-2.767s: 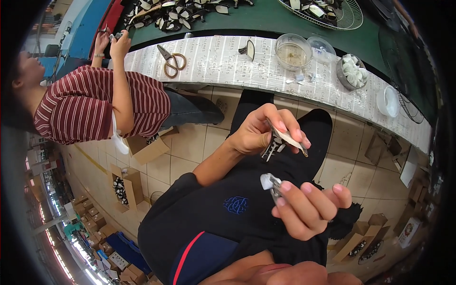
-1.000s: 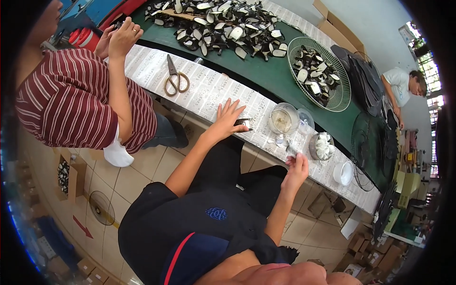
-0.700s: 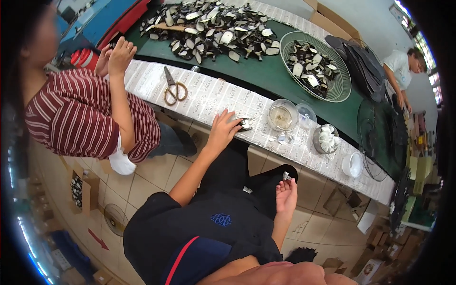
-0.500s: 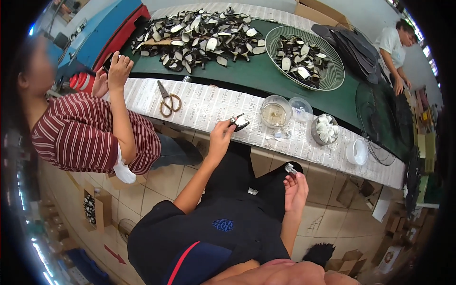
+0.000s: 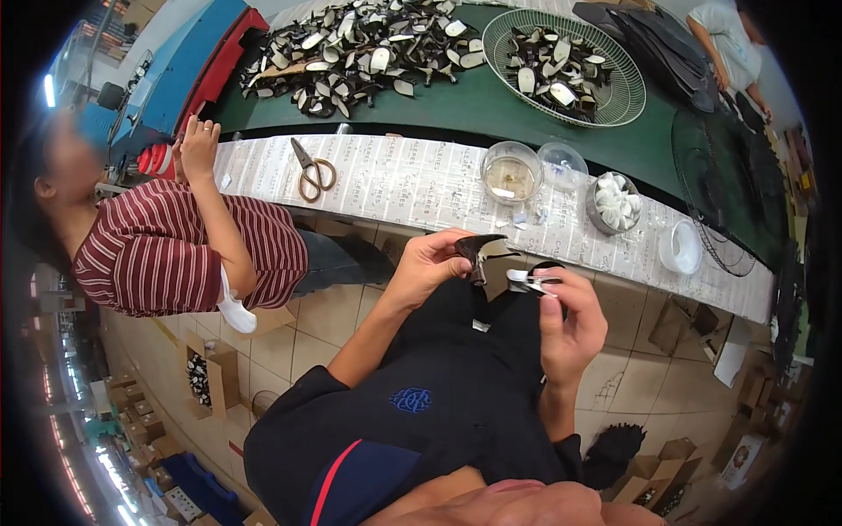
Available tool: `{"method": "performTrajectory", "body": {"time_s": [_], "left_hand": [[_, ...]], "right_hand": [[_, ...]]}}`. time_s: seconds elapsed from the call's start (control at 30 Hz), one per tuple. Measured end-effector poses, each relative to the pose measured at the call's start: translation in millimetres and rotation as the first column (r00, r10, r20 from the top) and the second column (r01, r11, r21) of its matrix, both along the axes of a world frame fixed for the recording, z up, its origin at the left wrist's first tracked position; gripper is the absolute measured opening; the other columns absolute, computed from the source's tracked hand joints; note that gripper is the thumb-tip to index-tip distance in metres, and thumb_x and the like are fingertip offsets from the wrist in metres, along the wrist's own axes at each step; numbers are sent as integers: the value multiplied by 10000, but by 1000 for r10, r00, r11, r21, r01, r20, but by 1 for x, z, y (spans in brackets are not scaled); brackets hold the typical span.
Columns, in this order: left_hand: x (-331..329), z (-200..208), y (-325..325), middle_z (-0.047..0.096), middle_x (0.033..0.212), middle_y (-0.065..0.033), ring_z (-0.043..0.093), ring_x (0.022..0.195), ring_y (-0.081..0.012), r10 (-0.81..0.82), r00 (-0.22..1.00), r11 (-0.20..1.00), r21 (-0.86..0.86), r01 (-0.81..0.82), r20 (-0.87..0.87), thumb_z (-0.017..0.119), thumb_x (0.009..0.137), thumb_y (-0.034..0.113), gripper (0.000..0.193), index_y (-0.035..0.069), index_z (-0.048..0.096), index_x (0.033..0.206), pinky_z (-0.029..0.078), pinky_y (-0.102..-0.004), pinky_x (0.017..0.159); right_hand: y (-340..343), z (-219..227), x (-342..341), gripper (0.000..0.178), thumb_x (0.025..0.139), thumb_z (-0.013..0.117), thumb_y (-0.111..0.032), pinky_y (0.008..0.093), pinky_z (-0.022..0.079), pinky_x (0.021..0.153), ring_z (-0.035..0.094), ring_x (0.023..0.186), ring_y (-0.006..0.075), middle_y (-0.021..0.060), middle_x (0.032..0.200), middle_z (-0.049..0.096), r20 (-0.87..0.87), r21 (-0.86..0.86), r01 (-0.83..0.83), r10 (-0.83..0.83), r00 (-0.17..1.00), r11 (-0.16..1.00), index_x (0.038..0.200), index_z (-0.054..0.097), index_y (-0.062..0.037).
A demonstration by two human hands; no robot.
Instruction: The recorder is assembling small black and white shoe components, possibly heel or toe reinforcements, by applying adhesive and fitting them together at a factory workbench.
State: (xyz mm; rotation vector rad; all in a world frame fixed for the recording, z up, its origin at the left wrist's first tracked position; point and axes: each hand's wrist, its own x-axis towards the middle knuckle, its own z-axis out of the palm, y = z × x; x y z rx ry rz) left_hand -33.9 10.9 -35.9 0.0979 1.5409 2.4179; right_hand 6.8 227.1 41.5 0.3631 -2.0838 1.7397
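Note:
My left hand [image 5: 428, 267] grips a black shoe part [image 5: 474, 255] with a pale inner face and a pointed strap-like end, held over my lap. Facing it, my right hand [image 5: 574, 323] pinches a small metal clip or tweezers [image 5: 544, 285]. A white wad [image 5: 518, 278] sits at that tool's tip, close to the shoe part; whether they touch I cannot tell. On the bench edge beyond stand a round clear tub [image 5: 511, 167] with a little liquid and a metal bowl [image 5: 596, 212] of white wads.
Similar shoe parts lie in a pile [image 5: 351, 54] on the green belt [image 5: 263, 114] and in a wire basket [image 5: 636, 74]. Scissors [image 5: 314, 175] and an open clear cup [image 5: 681, 246] rest on the papered bench [image 5: 386, 180]. A co-worker in a striped shirt [image 5: 171, 250] stands at left.
My left hand has drawn the shoe part back from the bench edge, toward me. My right hand has risen with the tool and wad to meet it. The view has shifted slightly.

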Motion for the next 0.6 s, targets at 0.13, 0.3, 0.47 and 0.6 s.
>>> {"method": "performTrajectory", "body": {"time_s": [0.13,0.3,0.47,0.6], "left_hand": [[6,10,9,662,929,-39,627,822,-107,-20,999,999,47,18,34,774,806,203,407,-25,627,1110,525,-231,718],[11,16,19,655,960,-52,622,823,-117,-47,995,990,140,35,83,777,803,185,331,-14,639,1030,513,-235,725],[13,15,23,659,1005,-33,612,901,-112,-73,997,985,156,73,-8,746,825,103,297,-9,642,1080,513,-264,806],[12,15,23,652,1036,-40,609,908,-112,-94,995,984,150,97,-29,739,828,87,283,-11,642,1075,512,-264,811]], "right_hand": [[-8,5,-8,152,818,690,3,327,498,660,626,764,267,164,974,670,-196,240,35,13,981,970,949,614,14],[-8,2,-7,197,789,715,-18,336,474,616,617,748,263,154,1003,662,-276,345,67,33,961,936,961,621,8],[-5,5,-4,213,782,717,-29,337,473,619,616,753,256,148,1017,659,-292,403,74,52,955,912,972,627,10],[-6,3,-4,223,779,715,-27,339,473,620,616,751,255,145,1023,659,-318,424,90,55,946,901,981,630,10]]}}
